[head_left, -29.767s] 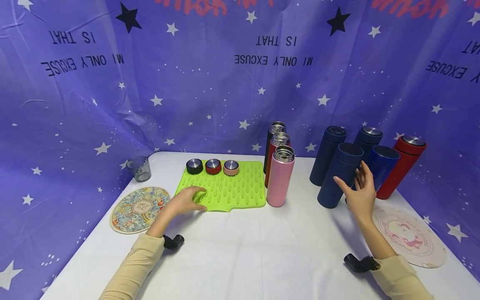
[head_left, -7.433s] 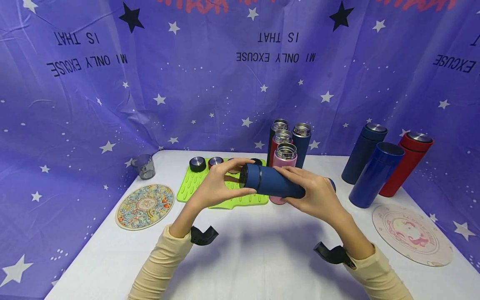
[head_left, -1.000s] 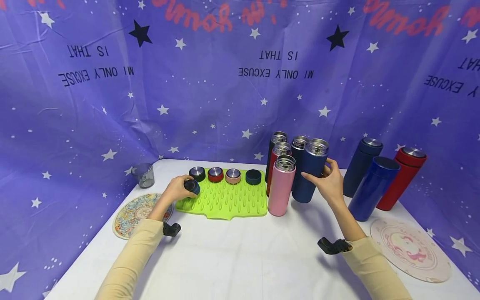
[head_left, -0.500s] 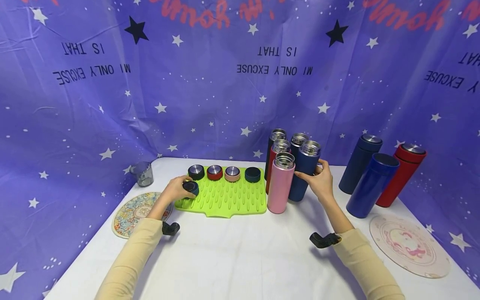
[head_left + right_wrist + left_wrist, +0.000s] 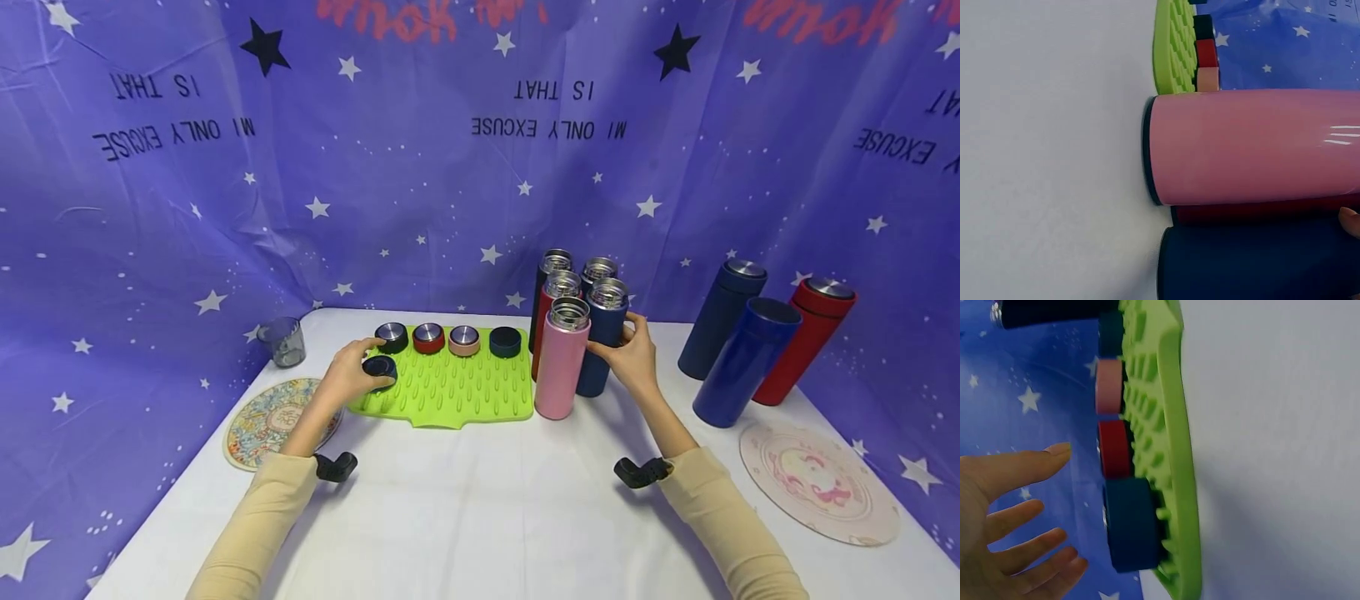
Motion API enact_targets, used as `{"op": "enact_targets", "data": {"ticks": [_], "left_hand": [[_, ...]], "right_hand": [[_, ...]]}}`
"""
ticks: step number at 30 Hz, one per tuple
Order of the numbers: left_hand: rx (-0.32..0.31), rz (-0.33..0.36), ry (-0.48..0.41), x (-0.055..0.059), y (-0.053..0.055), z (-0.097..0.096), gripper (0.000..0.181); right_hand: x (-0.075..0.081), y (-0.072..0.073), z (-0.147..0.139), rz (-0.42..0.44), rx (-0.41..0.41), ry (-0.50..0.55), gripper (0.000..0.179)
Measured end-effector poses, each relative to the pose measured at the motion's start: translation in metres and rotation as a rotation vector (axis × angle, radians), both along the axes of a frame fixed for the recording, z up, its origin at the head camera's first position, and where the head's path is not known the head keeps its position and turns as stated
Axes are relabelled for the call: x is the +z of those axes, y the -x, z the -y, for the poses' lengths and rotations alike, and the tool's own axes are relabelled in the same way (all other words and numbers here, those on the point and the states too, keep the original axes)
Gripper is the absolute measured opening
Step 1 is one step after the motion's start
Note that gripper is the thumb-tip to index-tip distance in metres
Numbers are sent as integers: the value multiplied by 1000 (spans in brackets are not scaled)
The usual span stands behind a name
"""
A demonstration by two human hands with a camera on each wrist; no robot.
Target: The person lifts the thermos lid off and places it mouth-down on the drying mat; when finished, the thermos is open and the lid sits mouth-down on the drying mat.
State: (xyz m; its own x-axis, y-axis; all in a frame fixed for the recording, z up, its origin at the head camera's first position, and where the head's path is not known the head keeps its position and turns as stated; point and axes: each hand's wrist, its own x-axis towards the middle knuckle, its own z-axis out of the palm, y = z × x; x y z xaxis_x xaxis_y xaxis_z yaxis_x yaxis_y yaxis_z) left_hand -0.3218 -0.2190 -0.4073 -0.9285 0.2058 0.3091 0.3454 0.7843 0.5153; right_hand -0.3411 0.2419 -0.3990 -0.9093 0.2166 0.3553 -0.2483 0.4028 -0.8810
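Observation:
My left hand (image 5: 347,373) is spread beside a navy thermos lid (image 5: 380,372) on the green ridged mat (image 5: 457,392). In the left wrist view its thumb and fingers stand apart from that lid (image 5: 1130,526). A black lid (image 5: 392,342), a red lid (image 5: 428,342), a pink lid (image 5: 464,344) and another navy lid (image 5: 505,343) line the mat's back. With thumb and fingers on either side, my right hand (image 5: 634,358) holds an upright, lidless navy thermos bottle (image 5: 595,377). It stands close behind a pink thermos (image 5: 561,371) and beside a red one (image 5: 545,337).
Two more open bottles, one black (image 5: 542,292) and one dark blue (image 5: 598,269), stand behind. At right are a lidded navy bottle (image 5: 718,325), a glossy blue one (image 5: 746,367) and a red one (image 5: 806,342). Round coasters flank the table; a glass (image 5: 285,343) stands back left.
My right hand has brought the navy bottle left, in among the open bottles. My left hand has let go of the navy lid at the mat's left, below the black lid.

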Motion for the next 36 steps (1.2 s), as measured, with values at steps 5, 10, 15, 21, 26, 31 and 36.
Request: {"op": "enact_targets", "data": {"ticks": [5,10,15,21,26,31,36], "left_hand": [[-56,-61,-28,4,-14,-12,67],[-141,-47,-22,-1,-22,-26,65],[-199,-7,16,-8,-26,-34,63],[-207,53,67,-13,-27,-35,64],[-203,105,101,-17,-27,-34,67],[-208,133,116,-19,-27,-35,67],[-217,134,133,-20,-26,-35,66]], "right_hand": [[0,0,-1,-26,37,2,82],[1,-9,-8,22,86,-63,87],[3,-28,-20,35,121,-119,84],[10,-53,-33,-49,163,-165,75],[19,-78,-44,-111,128,-232,70],[26,-103,-56,-156,69,-261,69],[30,-124,-73,-198,-19,-293,72]]}}
